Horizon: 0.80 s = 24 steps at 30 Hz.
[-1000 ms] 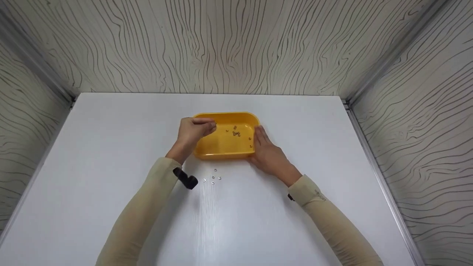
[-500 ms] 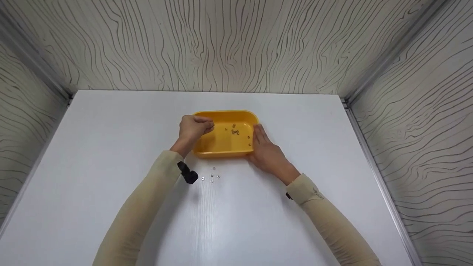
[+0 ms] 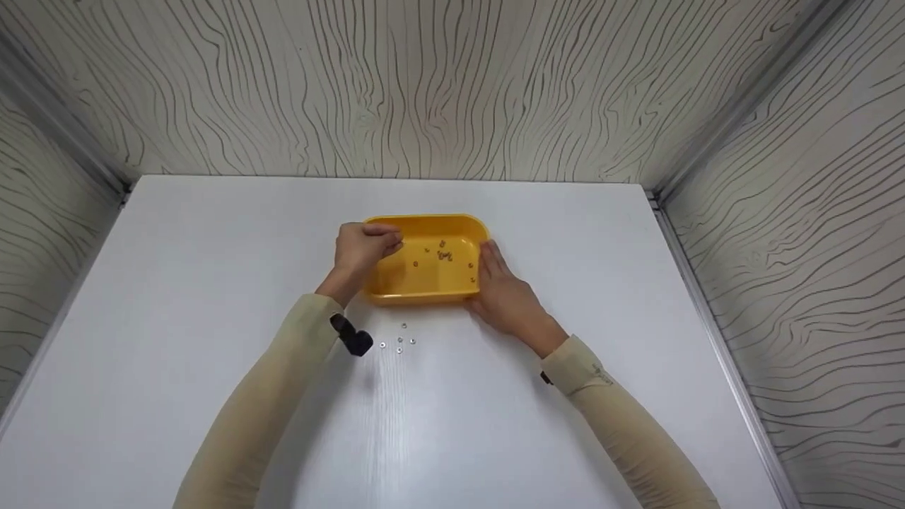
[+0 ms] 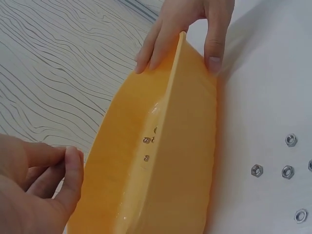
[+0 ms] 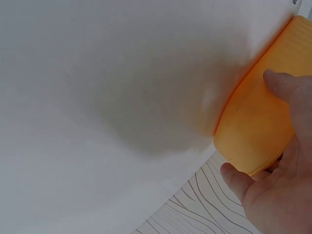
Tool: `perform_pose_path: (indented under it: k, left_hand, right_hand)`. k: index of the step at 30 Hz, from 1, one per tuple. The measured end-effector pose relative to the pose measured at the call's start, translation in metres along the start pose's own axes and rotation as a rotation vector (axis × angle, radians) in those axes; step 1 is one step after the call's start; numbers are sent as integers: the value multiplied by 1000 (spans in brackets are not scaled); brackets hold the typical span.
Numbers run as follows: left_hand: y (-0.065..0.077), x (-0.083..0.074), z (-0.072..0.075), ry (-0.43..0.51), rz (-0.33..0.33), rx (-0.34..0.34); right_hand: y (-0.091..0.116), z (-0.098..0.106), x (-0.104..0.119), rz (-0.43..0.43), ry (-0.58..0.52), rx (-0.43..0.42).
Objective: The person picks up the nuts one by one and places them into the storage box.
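Note:
A yellow plastic tray (image 3: 424,283) stands on the white table with several small metal nuts (image 3: 444,256) on its floor. My left hand (image 3: 358,247) hovers over the tray's left end. Its fingers are curled, with thumb and forefinger tips together in the left wrist view; no nut shows between them, though the inside of the hand is hidden. My right hand (image 3: 508,297) grips the tray's right end. In the right wrist view its thumb lies along the outer wall and its fingers reach round the end. Several more nuts (image 4: 287,172) lie loose on the table before the tray.
The white table (image 3: 580,268) is bounded by wood-patterned panels (image 3: 424,92) at the back and sides. Metal rails (image 3: 728,353) run along its side edges. A black wrist device (image 3: 351,336) sits on the left sleeve above the loose nuts.
One more nut lies on the tray floor below my left fingertips than half a second ago. Both hands keep nearly the same place; the head view has shifted slightly.

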<state>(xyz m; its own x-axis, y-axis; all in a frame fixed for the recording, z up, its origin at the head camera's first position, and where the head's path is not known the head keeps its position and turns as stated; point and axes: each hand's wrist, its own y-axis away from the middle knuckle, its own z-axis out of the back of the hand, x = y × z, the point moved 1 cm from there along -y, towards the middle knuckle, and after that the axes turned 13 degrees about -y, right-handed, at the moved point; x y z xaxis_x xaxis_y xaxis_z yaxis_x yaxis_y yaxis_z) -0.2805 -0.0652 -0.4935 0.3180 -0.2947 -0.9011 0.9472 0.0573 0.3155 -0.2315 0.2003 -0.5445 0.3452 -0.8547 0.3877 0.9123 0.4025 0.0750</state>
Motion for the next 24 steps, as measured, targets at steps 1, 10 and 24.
perform_pose_path:
  k: [1,10,24]
  left_hand:
    - [1,-1,2,11,-1,1]
    - [21,-5,18,-32,-101,0]
    - [74,27,2,-533,-526,126]
  right_hand:
    - [0,0,0,-2,1,-1]
    - [0,0,2,2,-4,-12]
    - [-1,-1,1,-44,-1,13]
